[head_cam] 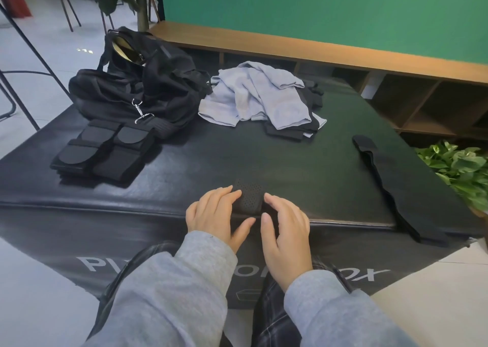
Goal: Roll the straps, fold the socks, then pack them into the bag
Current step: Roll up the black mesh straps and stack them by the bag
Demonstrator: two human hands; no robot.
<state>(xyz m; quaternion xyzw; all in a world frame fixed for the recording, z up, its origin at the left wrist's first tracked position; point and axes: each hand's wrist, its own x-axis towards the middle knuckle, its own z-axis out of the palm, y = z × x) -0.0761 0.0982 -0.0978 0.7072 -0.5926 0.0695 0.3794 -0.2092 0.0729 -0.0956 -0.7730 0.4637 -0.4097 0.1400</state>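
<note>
A person seated at the near edge of a black padded counter (303, 167) rolls a perforated black strap (249, 197). The left hand (215, 214) and right hand (284, 230) flank the small roll at the counter's near rim, fingers curved loosely over its two ends and thumbs tucked toward it from the near side; neither hand is fully closed, and both appear to press and guide the roll more than clench it. Whether any tail remains unrolled beneath the hands cannot be told.

At far left lies the open black bag (137, 88), with a metal clip (141, 111) on its near side. Just near of it sit rolled straps (103, 148) in two neat rows. Grey socks (253, 96) lie in a loose heap at far centre, on top of some dark cloth. One flat strap (388, 180) stretches along the right edge, not yet rolled.

To do this step well, the roll probably needs even pressure from both hands so its ends stay flush and it does not cone. Tension should be kept until the fastening end closes. The roll sits close to the rim, so it could slip off.
</note>
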